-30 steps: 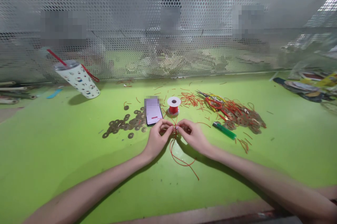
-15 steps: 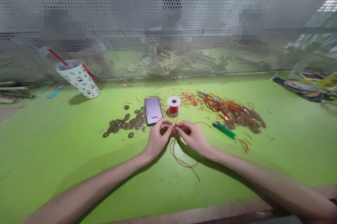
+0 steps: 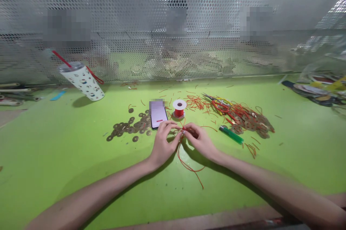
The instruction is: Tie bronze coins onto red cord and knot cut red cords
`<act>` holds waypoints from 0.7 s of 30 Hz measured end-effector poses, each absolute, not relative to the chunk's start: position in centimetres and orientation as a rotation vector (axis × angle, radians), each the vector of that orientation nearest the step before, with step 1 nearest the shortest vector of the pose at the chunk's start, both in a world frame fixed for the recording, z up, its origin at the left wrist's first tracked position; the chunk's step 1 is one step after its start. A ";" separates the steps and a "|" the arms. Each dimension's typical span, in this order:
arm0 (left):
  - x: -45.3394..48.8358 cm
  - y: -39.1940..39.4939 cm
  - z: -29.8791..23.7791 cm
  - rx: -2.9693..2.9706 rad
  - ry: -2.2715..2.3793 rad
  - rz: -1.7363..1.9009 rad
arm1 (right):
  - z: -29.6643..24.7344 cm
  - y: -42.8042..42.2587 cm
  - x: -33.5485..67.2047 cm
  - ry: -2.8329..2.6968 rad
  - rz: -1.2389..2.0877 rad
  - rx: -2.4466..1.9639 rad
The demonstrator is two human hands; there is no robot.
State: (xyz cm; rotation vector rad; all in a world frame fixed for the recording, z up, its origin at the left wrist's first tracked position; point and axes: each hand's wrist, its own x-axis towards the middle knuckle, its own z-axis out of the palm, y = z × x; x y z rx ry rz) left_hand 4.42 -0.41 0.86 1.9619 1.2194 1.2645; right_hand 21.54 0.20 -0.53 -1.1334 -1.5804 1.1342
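Where the hands meet: left hand (image 3: pixel 162 145) and right hand (image 3: pixel 201 141), fingertips pressed together, pinch a red cord (image 3: pixel 186 165) at mid-table.
Cord: its loose tail loops near, toward the person; the small piece between the fingertips is possibly a coin.
Far: spool (image 3: pixel 179 108), phone (image 3: pixel 158 114).
Left: coins (image 3: pixel 129 127).
Right: lighter (image 3: pixel 231 134).

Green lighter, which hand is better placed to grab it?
Right, probably. The green lighter lies just right of the right hand; the left hand would have to cross over. Both pinch the red string.
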 end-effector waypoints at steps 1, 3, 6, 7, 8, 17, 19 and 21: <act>4.4 -0.4 0.8 1.946 1.214 1.243 | -0.5 0.2 21.6 -1.567 1.146 -1.126; 4.4 -0.3 0.8 1.908 1.198 1.206 | -0.6 0.1 21.6 -1.546 1.175 -1.108; 4.4 -0.2 0.7 1.843 1.158 1.176 | -0.5 0.0 21.6 -1.562 1.195 -1.095; 4.4 -0.2 0.8 1.824 1.142 1.169 | -0.5 0.0 21.6 -1.578 1.188 -1.102; 4.4 -0.2 0.8 1.807 1.126 1.166 | -0.5 0.0 21.6 -1.592 1.174 -1.112; 3.7 -0.8 1.5 1.710 0.995 1.261 | -1.0 0.5 21.6 -1.587 1.073 -1.161; 3.5 -1.1 1.8 1.690 0.974 1.302 | -1.0 0.8 21.8 -1.553 1.051 -1.181; 3.3 -1.5 2.3 1.673 0.958 1.338 | -0.9 1.1 21.9 -1.527 1.033 -1.209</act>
